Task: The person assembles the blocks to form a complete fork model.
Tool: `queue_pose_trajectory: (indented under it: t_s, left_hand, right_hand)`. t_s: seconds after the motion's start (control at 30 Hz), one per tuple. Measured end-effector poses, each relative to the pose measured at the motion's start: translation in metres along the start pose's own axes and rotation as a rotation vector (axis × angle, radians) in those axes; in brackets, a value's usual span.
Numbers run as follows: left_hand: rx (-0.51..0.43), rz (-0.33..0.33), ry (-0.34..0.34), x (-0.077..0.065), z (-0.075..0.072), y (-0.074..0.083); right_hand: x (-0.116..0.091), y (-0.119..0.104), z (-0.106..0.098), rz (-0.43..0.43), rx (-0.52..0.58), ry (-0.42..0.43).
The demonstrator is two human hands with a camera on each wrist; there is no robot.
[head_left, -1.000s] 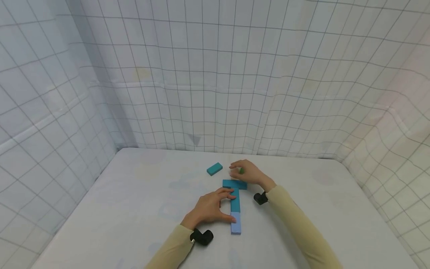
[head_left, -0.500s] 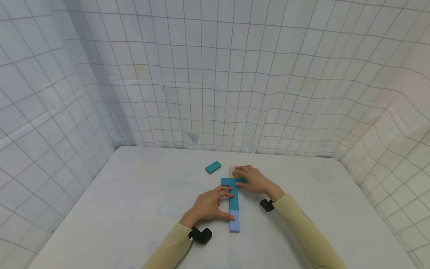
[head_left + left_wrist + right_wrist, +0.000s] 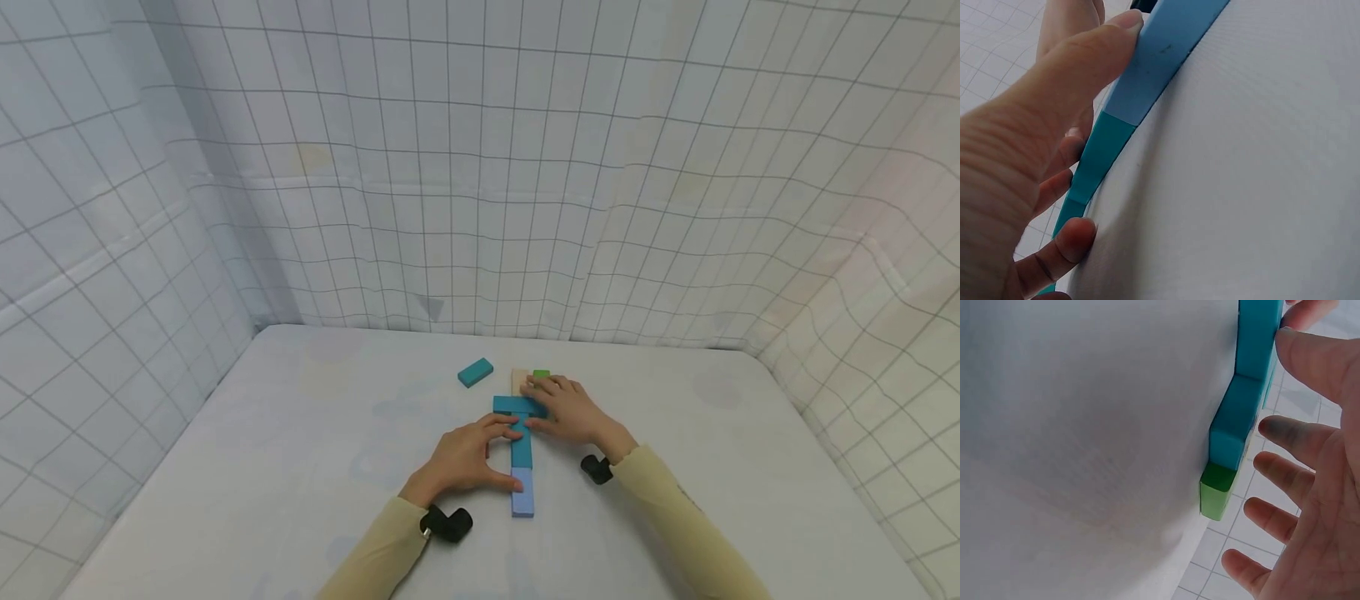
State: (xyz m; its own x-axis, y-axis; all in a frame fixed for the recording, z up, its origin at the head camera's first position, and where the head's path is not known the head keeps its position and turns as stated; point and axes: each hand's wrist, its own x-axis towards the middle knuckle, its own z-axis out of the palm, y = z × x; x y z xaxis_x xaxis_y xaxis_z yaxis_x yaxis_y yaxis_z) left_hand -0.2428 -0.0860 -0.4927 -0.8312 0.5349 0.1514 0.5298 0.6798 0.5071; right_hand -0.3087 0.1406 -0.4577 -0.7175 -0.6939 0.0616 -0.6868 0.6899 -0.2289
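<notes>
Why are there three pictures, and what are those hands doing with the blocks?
One camera sits on a person's head and looks down at a white table. Two more sit on the wrists, so those pictures show each hand very close. The left hand rests against a teal block and a light blue block laid end to end. The right hand touches another teal block lying across the top, beside a green block and a tan block. One more teal block lies alone.

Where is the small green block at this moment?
In the head view the green block lies on the table just beyond the right hand, beside a beige block and behind the teal crossbar block.
</notes>
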Motion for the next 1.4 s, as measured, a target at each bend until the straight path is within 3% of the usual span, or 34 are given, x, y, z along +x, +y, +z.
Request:
queue_pose_trajectory:
  t_s: [0.23,0.7,1.4]
  left_hand:
    - [0.0,0.004,0.006,0.0002,0.0006,-0.0013]
    - [0.002,0.0,0.003,-0.0004,-0.0005,-0.0005]
    - [0.004,0.001,-0.002,-0.0004,-0.001,0.001]
  right_hand:
    - [-0.0029,-0.0014,0.0049,-0.007,-0.028,-0.005]
    - [-0.0039,-0.0016,0.0089,-0.014,0.024,0.001]
    - [-0.0033,-0.0027,0.0078,0.019,-0.043,-0.025]
